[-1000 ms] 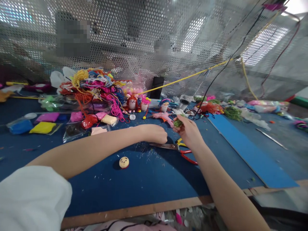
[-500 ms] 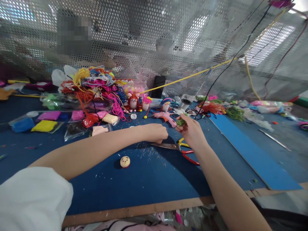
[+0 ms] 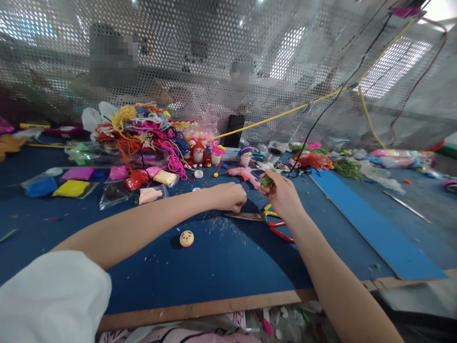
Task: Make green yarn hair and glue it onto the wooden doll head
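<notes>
My right hand (image 3: 280,193) is closed around a small bundle of green yarn (image 3: 267,180), held above the table by the pink glue gun (image 3: 246,175). To its left, my left hand (image 3: 233,196) is curled into a fist, its fingertips turned away, and I cannot make out what they grip. Below and between both hands lie scissors (image 3: 253,216) with one yellow and one red handle, the blades pointing left. A small round cream head with a drawn face (image 3: 186,238) sits on the blue table (image 3: 214,281), nearer to me.
A tangled heap of coloured yarn (image 3: 143,124) and bags of coloured clay (image 3: 73,187) lie at the left. Several small dolls (image 3: 198,153) stand at the back. A blue board (image 3: 371,224), a green yarn pile (image 3: 347,168) and a metal blade (image 3: 407,206) lie at the right.
Both hands stay almost in place, the left a touch further left. The view has shifted slightly; the table things keep their places.
</notes>
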`<move>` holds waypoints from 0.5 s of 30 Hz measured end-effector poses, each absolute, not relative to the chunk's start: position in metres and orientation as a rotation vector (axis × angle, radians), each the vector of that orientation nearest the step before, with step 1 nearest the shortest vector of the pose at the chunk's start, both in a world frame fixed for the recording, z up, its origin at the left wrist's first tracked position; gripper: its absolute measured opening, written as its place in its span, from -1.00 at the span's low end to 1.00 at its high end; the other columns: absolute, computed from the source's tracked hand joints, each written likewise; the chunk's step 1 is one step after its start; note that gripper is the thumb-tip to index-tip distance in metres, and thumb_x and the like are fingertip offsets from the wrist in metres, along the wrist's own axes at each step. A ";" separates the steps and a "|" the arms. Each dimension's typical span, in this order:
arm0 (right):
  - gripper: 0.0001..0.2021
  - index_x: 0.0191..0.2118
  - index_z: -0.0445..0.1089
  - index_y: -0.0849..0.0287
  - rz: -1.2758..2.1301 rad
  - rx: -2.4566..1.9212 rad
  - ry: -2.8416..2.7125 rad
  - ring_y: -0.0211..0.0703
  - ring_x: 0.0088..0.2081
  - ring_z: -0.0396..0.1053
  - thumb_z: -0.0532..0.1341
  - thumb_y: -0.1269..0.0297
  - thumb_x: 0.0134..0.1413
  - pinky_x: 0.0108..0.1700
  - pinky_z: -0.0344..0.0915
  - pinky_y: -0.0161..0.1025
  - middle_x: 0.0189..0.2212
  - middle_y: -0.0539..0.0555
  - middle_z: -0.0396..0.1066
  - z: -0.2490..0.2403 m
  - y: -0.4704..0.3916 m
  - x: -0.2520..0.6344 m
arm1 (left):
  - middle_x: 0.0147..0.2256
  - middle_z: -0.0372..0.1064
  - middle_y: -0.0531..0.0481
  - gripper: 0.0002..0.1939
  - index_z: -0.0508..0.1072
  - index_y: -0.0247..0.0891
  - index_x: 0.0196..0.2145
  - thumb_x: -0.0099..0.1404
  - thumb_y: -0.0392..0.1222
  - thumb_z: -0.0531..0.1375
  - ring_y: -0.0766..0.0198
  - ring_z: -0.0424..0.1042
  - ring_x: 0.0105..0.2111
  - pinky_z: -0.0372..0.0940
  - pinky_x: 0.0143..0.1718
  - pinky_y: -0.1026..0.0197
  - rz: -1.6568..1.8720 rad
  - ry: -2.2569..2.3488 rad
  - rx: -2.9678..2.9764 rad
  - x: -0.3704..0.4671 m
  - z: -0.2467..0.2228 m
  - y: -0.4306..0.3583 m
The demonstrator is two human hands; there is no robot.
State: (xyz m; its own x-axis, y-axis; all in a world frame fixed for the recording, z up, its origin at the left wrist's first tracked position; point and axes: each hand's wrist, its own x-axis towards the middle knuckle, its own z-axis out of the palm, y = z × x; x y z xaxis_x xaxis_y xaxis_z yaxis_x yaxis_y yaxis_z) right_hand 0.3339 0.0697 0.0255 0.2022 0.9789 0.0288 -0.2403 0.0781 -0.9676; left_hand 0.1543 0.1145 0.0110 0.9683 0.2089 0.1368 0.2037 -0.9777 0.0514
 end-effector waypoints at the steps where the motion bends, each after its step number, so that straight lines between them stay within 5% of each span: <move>1: -0.72 -0.52 0.46 0.17 1.134 -1.070 -0.912 -0.37 -0.65 0.05 0.46 0.10 -0.17 -0.61 0.06 -0.32 -0.71 -0.09 0.18 0.026 0.070 0.334 | -0.43 0.56 -0.10 -0.84 0.59 -0.28 -0.47 0.16 -0.38 0.21 0.23 0.47 -0.42 0.19 -0.46 0.25 0.215 0.302 3.076 0.154 0.012 0.116; 15: -0.72 -0.52 0.49 0.21 1.124 -1.054 -0.924 -0.39 -0.65 0.05 0.46 0.10 -0.17 -0.60 0.06 -0.34 -0.71 -0.09 0.19 0.027 0.069 0.335 | -0.49 0.53 -0.09 -0.85 0.58 -0.27 -0.54 0.09 -0.39 0.21 0.24 0.39 -0.50 0.06 -0.52 0.21 0.220 0.348 2.995 0.161 0.006 0.117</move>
State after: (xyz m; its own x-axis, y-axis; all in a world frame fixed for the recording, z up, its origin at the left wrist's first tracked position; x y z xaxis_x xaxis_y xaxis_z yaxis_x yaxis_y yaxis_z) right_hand 0.3349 0.0686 0.0269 0.1975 0.9789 0.0521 -0.2406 0.1000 -0.9655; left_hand 0.1607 0.1173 0.0057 0.9630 0.2358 0.1303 0.2186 -0.9666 0.1335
